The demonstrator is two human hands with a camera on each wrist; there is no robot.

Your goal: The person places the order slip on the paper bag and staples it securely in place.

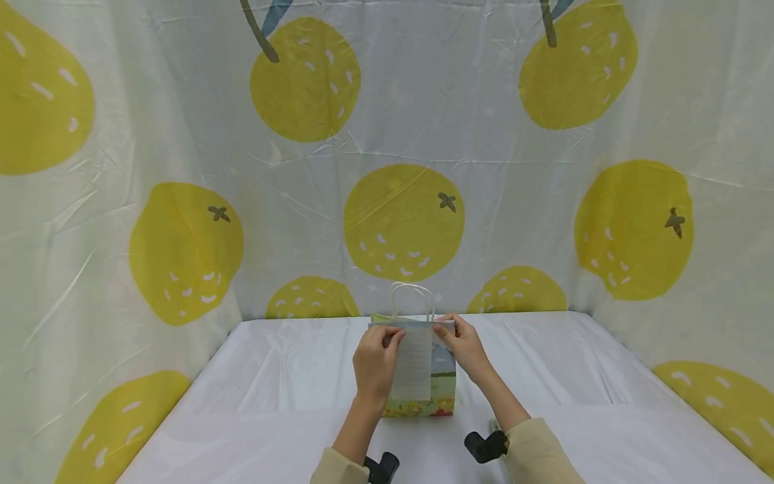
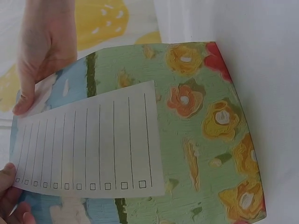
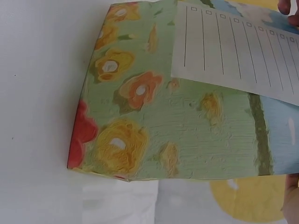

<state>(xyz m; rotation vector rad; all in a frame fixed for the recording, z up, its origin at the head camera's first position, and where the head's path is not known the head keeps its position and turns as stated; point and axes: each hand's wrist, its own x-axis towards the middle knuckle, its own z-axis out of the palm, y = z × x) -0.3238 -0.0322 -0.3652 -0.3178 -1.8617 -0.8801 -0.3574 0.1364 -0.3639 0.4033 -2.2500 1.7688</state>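
Note:
A paper gift bag (image 1: 444, 383) printed with flowers, green field and sky stands upright, its white handles (image 1: 413, 288) raised. Against its front hangs a white lined checklist sheet (image 1: 412, 366), with a row of small boxes along one side in both wrist views. My left hand (image 1: 375, 359) pinches the sheet near its top left corner, by the bag's rim. With the thumb in front and fingers behind, my right hand (image 1: 467, 346) grips the bag's top right edge, thumb tip close to the sheet's top right corner. Whether that thumb presses the sheet is unclear.
The bag stands on a white-covered table (image 1: 290, 376). Behind it hangs a pale curtain (image 1: 435, 94) with yellow fruit prints, which also runs along both sides. Black wrist mounts (image 1: 486, 447) sit at both sleeves, low over the table.

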